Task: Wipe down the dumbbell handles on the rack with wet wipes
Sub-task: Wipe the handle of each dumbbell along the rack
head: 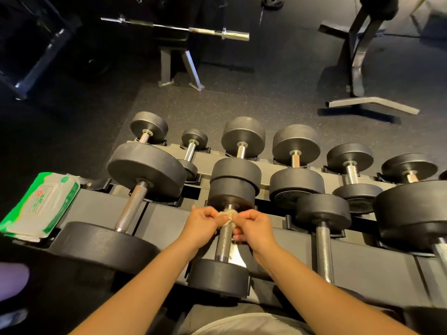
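- Both hands are on one dumbbell [219, 278] in the middle of the rack's [358, 258] near tier. The left hand [202, 224] and the right hand [254, 228] each pinch an end of a bunched wet wipe [227, 215], fingers curled tight on it, one hand either side of the bar.
- The wipe is looped over the knurled handle [223, 243] at its far end, right up against the far head [232, 189]. The rest of the handle, down to the near end, shows bare.
- The pack of wipes [40, 206] lies at the left end of the rack, well apart from the hands.
- The wipe is scrunched into a thin rope. Sawed back and forth, it may clean only a narrow band unless it is worked along the whole handle.
- The knurling looks rough. A wet wipe pulled hard from both ends could snag and tear, leaving shreds in the grooves.
- The knuckles sit close to the far head. If a hand slips off the damp wipe, it could knock them against it.
- The dumbbell seems only to rest in its cradle, so an uneven sideways tug might roll or shift it.
- The neighbouring handle to the left [130, 209] and the one to the right [324, 247] are on the same tier. I cannot tell from here whether either is damp.
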`<state>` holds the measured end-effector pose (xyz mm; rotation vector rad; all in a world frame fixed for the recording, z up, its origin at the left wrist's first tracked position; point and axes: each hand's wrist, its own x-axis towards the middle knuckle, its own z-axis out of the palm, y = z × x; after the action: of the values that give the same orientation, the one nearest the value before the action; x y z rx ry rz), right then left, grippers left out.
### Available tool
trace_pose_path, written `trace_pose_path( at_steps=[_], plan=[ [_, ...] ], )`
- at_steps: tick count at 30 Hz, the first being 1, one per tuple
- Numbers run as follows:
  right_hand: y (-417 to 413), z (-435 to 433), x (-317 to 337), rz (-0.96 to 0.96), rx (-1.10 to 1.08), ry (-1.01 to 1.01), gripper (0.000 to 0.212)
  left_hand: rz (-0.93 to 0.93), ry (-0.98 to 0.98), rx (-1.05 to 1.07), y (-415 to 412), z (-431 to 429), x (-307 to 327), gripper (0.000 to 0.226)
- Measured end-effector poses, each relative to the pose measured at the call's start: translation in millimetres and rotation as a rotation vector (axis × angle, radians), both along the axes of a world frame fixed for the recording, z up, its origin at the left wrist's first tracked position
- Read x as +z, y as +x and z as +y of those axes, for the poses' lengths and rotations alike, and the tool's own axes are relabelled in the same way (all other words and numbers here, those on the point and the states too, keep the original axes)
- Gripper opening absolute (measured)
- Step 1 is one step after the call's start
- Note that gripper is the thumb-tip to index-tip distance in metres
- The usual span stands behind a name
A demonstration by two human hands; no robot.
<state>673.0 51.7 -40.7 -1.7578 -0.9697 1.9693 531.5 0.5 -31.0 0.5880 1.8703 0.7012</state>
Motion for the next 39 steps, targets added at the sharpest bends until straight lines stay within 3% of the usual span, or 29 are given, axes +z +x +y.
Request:
trace_pose_path(
  at_steps=[2,6,8,10,13,18,20,23,24,25,27,29,31,35,37,39],
  plan=[
    [7,-9,4,0.023,0.119,-0.007,0.004,-0.053,-0.09,-0.157,-11,-9,3,0.019],
    [21,-16,18,0.015,0.433,-0.046,0.011,0.057,-0.267,-0.604,-19,-20,21,0.028],
    [26,-15,28,0.021,0.454,-0.009,0.006,0.138,-0.213,-0.61,-12,-21,30,0.026],
    [27,-13,39,0.063,0.377,0.039,0.009,0.116,-0.07,-0.418,-5,-18,39,0.021],
    [22,-14,52,0.135,0.286,0.112,0.025,-0.083,0.06,-0.136,5,-11,51,0.022],
    [19,-9,58,0.017,0.376,0.29,0.013,-0.296,0.06,0.008,9,-19,65,0.021],
    [20,6,56,-0.043,0.458,0.388,0.01,-0.181,0.059,0.039,7,-36,63,0.02],
    [17,27,45,-0.213,0.646,0.732,0.015,0.376,-0.031,0.035,15,-73,56,0.016],
    [15,31,40,-0.25,0.748,0.864,0.017,0.483,-0.055,0.069,23,-84,54,0.019],
    [12,32,33,-0.276,0.857,0.985,0.015,0.515,-0.072,0.11,33,-91,54,0.022],
    [7,30,20,-0.295,1.041,1.11,0.006,0.407,-0.105,0.233,51,-97,49,0.026],
    [3,26,12,-0.271,1.114,1.079,0.011,0.131,-0.064,0.528,68,-90,46,0.031],
    [0,20,9,-0.161,1.191,0.983,0.017,0.043,-0.009,0.803,82,-82,38,0.03],
    [6,5,10,0.129,1.357,0.676,0.015,0.344,0.017,1.025,101,-67,35,0.024],
    [10,7,12,0.173,1.349,0.697,0.016,0.402,0.032,1.051,104,-65,34,0.029],
    [14,12,10,0.137,1.387,0.869,0.016,0.425,0.014,1.042,105,-66,32,0.031]
  ],
)
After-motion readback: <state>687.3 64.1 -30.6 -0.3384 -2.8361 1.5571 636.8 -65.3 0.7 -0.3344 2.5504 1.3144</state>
